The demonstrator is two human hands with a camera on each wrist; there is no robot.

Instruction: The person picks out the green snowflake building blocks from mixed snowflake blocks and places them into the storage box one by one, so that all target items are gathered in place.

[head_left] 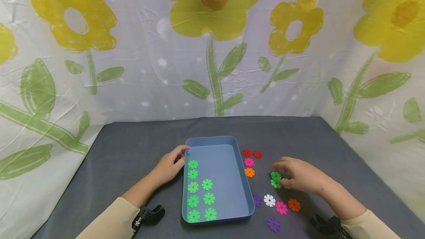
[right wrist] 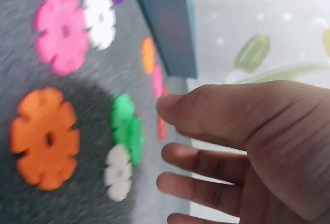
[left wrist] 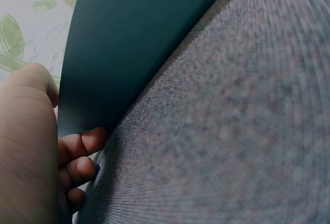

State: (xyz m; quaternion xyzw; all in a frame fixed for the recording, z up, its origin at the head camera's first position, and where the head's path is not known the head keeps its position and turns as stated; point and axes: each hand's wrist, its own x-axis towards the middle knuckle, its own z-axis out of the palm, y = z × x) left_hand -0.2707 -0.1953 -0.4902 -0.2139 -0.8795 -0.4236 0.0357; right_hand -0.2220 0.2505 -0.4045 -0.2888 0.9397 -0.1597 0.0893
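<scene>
Your left hand (head_left: 170,167) sits against the left wall of the blue tray (head_left: 232,191), thumb up at the far left corner of the rim, fingers curled against the outer wall; the left wrist view shows those fingers (left wrist: 82,144) tucked where the tray wall meets the grey table cover (left wrist: 232,131). Looks like a bracing grip on the rim, not a lift: the tray is flat on the cover. Inside the tray, eight green snowflake discs (head_left: 193,187) lie flat along its left side, in two rough columns, five nearest the wall and three just beside them. Your right hand (head_left: 299,178) is to the right of the tray, palm down over the loose discs, fingers relaxed and slightly apart, holding nothing that I can see. Its fingertips are just above two green discs (head_left: 275,179) that touch or overlap each other; a white disc (right wrist: 118,172) lies right beside them, mostly under the hand in the head view. The right wrist view confirms the fingers (right wrist: 206,154) are spread and clear of the pieces. Other loose discs on the cover: two red (head_left: 251,153), a pink (head_left: 249,162) and an orange (head_left: 249,172) near the tray's right wall; purple, white, pink, orange and another purple closer to you.
</scene>
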